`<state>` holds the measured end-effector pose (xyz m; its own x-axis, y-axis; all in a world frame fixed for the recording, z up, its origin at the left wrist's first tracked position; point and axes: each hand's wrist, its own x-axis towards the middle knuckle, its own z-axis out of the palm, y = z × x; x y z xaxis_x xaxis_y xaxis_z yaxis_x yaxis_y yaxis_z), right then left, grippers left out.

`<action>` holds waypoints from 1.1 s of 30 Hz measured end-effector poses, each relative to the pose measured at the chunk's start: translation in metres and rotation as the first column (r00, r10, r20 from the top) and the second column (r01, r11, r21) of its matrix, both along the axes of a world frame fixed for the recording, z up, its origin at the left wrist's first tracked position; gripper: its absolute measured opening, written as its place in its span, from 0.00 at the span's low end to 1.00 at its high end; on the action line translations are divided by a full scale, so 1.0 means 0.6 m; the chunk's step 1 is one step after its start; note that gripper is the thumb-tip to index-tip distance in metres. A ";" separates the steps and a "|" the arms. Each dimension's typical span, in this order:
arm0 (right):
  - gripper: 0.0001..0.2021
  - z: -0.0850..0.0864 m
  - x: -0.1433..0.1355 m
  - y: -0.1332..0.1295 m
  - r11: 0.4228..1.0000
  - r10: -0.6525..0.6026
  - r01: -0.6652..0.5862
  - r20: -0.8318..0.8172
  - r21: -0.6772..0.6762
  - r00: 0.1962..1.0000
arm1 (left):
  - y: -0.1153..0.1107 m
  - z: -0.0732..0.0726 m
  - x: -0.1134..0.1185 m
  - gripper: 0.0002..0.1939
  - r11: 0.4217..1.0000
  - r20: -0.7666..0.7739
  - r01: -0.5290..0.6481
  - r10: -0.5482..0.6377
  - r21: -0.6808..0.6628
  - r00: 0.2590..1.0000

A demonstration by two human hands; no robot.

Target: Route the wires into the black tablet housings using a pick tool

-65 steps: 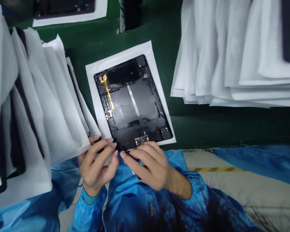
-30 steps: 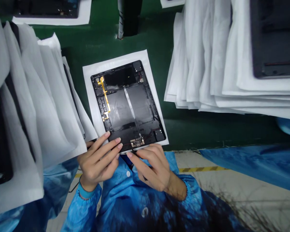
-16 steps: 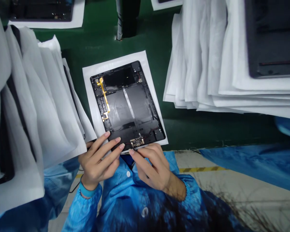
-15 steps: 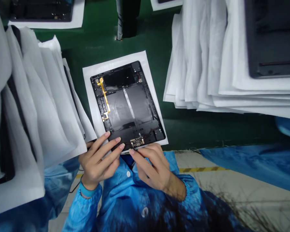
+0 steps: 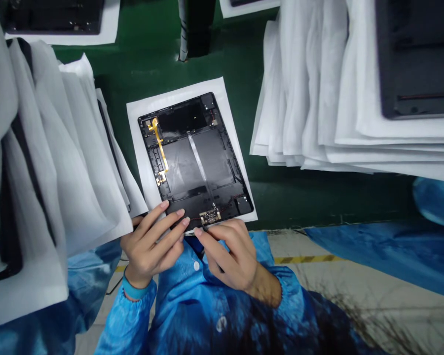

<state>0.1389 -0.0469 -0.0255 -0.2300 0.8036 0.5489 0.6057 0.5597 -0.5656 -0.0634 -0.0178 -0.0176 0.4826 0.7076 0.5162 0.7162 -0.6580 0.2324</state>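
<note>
An opened tablet housing [image 5: 192, 162], black inside, lies on a white sheet [image 5: 133, 143]. It carries a gold flex cable [image 5: 160, 143], a silver ribbon strip [image 5: 197, 158] and a small circuit board [image 5: 210, 216] by its near edge. My left hand [image 5: 153, 244] grips the near left corner, several fingertips resting on the inside; its thumb is not clearly seen. Curled at the near edge beside the circuit board is my right hand [image 5: 233, 254], its index fingertip against the rim. A small dark bit shows among its fingers, too hidden to name.
Stacks of white sheets [image 5: 296, 98] with dark housings [image 5: 418, 59] stand on the right, and more sheets [image 5: 70, 148] on the left. Another housing [image 5: 55, 17] lies at the far left. A post [image 5: 199, 29] rises from the green table [image 5: 148, 69]. Blue-clothed people [image 5: 392, 251] are close by.
My right hand has shifted slightly left along the housing's near edge. The far housing and sheet at the top left have slid left. My left hand stays in place.
</note>
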 end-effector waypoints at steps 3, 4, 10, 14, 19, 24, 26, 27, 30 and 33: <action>0.11 -0.002 -0.004 0.002 0.999 -0.007 0.008 -0.005 0.031 1.000 | 0.000 -0.001 0.000 0.16 1.000 -0.010 -0.010 0.010 0.009 1.000; 0.11 -0.003 -0.004 0.003 0.999 -0.004 0.004 0.000 0.043 1.000 | 0.000 -0.001 0.000 0.16 1.000 -0.014 -0.012 0.012 0.007 1.000; 0.09 -0.008 -0.010 0.002 0.994 -0.050 0.044 0.058 0.100 0.997 | -0.003 -0.003 -0.006 0.18 1.000 -0.060 0.010 -0.012 -0.029 0.998; 0.11 -0.016 -0.021 -0.002 0.988 -0.124 0.119 0.051 0.095 0.991 | -0.004 -0.001 -0.006 0.17 0.999 -0.087 0.010 -0.013 -0.038 0.996; 0.11 -0.017 -0.023 -0.001 0.988 -0.124 0.118 0.055 0.095 0.991 | -0.002 0.002 -0.002 0.17 0.999 -0.079 0.013 -0.015 -0.030 0.997; 0.12 -0.005 -0.019 0.003 0.994 -0.098 0.098 -0.009 0.053 0.995 | -0.001 0.003 0.000 0.19 1.000 -0.088 0.016 -0.019 -0.024 0.996; 0.14 -0.002 -0.017 0.004 0.995 -0.093 0.093 -0.013 0.020 0.996 | -0.002 0.004 -0.001 0.19 0.999 -0.106 0.010 -0.013 -0.035 0.994; 0.15 -0.001 -0.015 0.003 0.996 -0.088 0.088 -0.013 0.005 0.996 | -0.002 0.005 -0.002 0.19 0.999 -0.118 0.007 -0.012 -0.045 0.993; 0.15 0.001 -0.009 0.001 0.998 -0.059 0.059 -0.027 0.001 0.998 | -0.004 0.007 -0.002 0.20 0.997 -0.145 -0.003 -0.008 -0.076 0.989; 0.16 0.003 0.000 -0.002 0.999 -0.005 0.005 -0.003 -0.033 1.000 | -0.005 0.009 0.000 0.19 0.996 -0.156 -0.014 0.000 -0.086 0.988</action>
<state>0.1390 -0.0481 -0.0238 -0.2241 0.8226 0.5225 0.6063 0.5375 -0.5861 -0.0634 -0.0205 -0.0121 0.5469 0.7498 0.3724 0.7526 -0.6352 0.1736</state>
